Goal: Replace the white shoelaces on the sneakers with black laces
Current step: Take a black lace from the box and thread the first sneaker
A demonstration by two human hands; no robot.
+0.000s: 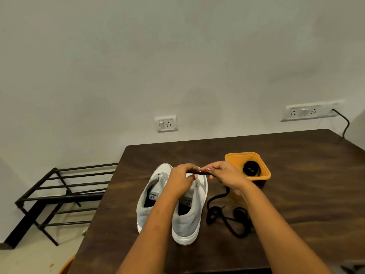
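Note:
Two grey-and-white sneakers stand side by side on the dark wooden table (296, 194), heels toward me: the left sneaker (148, 202) and the right sneaker (189, 222). No laces show in their visible eyelets. Over the right sneaker's toe end, my left hand (180, 179) and my right hand (223, 175) pinch a short stretch of black lace (197, 172) between them. The rest of that black lace (229, 216) trails down in loops on the table right of the shoes.
An orange tub (235, 159) behind my right hand holds a coiled black lace (251, 168). A black metal shoe rack (59, 194) stands on the floor left of the table. Wall sockets (167, 123) and a cable (345, 125) sit on the wall behind.

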